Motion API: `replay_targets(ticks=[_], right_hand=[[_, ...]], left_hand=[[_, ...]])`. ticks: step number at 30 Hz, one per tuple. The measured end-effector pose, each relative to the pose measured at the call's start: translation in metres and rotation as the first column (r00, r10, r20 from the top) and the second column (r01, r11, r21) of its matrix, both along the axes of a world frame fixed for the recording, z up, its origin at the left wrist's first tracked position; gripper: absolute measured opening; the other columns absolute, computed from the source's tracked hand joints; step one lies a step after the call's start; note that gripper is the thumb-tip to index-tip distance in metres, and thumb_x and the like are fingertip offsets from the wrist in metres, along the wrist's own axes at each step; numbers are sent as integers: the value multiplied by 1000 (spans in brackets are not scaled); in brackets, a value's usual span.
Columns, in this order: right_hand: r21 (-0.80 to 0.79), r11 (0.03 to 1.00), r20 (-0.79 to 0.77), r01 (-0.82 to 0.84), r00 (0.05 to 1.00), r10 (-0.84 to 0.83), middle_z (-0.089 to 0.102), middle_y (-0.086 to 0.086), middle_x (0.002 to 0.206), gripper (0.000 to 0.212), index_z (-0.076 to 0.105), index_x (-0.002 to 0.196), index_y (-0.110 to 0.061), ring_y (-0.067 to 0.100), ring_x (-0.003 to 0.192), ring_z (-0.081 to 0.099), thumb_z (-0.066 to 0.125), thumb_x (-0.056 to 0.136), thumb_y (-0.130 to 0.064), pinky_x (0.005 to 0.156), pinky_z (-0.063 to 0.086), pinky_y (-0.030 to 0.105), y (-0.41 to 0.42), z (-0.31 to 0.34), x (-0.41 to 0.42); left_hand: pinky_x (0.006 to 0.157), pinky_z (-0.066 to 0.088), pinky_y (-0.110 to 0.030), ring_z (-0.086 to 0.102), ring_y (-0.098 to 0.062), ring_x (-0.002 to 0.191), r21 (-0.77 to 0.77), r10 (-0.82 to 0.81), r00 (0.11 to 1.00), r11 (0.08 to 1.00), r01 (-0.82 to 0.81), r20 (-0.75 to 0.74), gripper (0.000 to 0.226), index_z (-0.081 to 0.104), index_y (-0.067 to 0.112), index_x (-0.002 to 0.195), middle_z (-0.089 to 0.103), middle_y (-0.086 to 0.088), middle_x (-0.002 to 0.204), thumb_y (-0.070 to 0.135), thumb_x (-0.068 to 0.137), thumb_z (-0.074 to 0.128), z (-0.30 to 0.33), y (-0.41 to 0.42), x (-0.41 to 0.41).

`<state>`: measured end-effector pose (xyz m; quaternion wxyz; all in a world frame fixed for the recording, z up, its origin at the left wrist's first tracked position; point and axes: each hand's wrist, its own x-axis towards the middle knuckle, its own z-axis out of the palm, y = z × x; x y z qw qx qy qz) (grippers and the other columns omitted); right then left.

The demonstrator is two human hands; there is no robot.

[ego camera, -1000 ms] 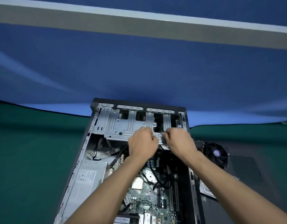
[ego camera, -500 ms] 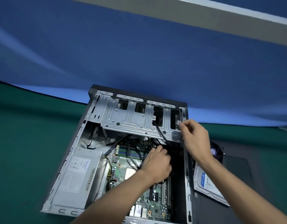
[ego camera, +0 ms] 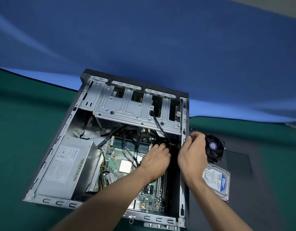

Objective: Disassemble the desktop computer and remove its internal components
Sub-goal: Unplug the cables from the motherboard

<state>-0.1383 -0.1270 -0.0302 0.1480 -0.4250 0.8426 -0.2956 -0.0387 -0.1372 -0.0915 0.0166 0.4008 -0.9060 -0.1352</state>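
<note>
The open desktop case (ego camera: 48, 157) lies on its side on the green table. Inside it are the grey power supply (ego camera: 65, 165), the green motherboard (ego camera: 120, 157) and, at the far end, the metal drive cage (ego camera: 127, 110). A black cable (ego camera: 158, 125) hangs from the cage down to the board. My left hand (ego camera: 158, 155) reaches in below the cage, its fingers curled down onto the black cable ends there; the fingertips are partly hidden. My right hand (ego camera: 193, 152) is at the case's right wall and pinches a small dark part between thumb and forefinger.
To the right of the case, a black cooler fan (ego camera: 214, 147) and a hard drive (ego camera: 217, 180) with a blue label lie on the dark side panel (ego camera: 247, 164). A blue cloth (ego camera: 160, 47) rises behind the table.
Both hands left the front edge of the drive cage. The left went down onto the cables by the board, and the right came down to the case's right wall beside it. The camera tilted downward.
</note>
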Motion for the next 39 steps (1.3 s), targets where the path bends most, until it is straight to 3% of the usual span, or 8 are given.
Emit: replay_targets(ticks=[3,8,12,18,23,28,32,39], right_hand=[[17,1000,10,6,1000,-6,56,2,101,8,42,99,-19,12,64,41,36,100,-24,61,26,32,-1,1,1],[38,999,23,19,1000,-20,58,2,99,12,45,100,-18,19,74,46,35,99,-25,64,28,32,-3,-1,-1],[55,998,29,24,999,-25,59,2,98,13,45,99,-18,19,74,46,35,99,-25,63,28,32,-4,-2,-2],[76,997,38,30,999,-33,60,3,98,11,44,96,-20,20,75,47,35,99,-26,64,28,31,-5,-3,-2],[78,997,42,29,999,-32,61,4,99,16,47,99,-17,21,77,49,35,99,-27,65,30,31,-6,-4,-2],[74,997,29,33,999,-36,62,5,96,14,44,96,-18,22,75,49,34,99,-28,64,31,32,-6,-4,-2],[75,997,27,30,999,-32,62,5,95,13,42,94,-20,22,75,50,33,99,-28,64,31,32,-6,-5,-1],[77,996,19,44,999,-45,63,6,98,17,46,99,-17,22,75,49,34,99,-29,66,31,32,-6,-5,-1]], left_hand=[[91,32,-30,39,-21,101,109,244,964,966,-233,-102,25,58,8,107,59,-7,107,3,83,50,-5,6,-5],[85,31,-31,41,-24,101,149,398,904,914,-377,-153,30,56,13,122,58,-6,118,15,93,47,-8,4,-13],[74,23,-30,40,-24,98,181,493,862,864,-470,-118,22,66,17,106,59,-5,110,13,91,50,-5,1,-22],[82,30,-34,46,-27,99,141,460,886,883,-448,-65,21,68,13,94,63,-7,101,6,89,50,-4,-5,-26],[82,30,-35,48,-27,95,179,461,877,882,-436,-133,24,69,13,98,64,-8,98,-1,84,55,-8,-6,-24],[93,28,-35,47,-28,96,293,551,807,823,-486,-212,19,67,6,92,60,-12,97,4,90,49,-10,-2,-27],[104,26,-40,48,-29,104,247,436,892,883,-399,-119,23,65,7,96,62,-11,105,-5,82,52,-9,-6,-27],[102,29,-40,49,-31,107,226,394,912,904,-362,-117,27,65,3,97,62,-14,104,-10,78,51,-9,-6,-28]])
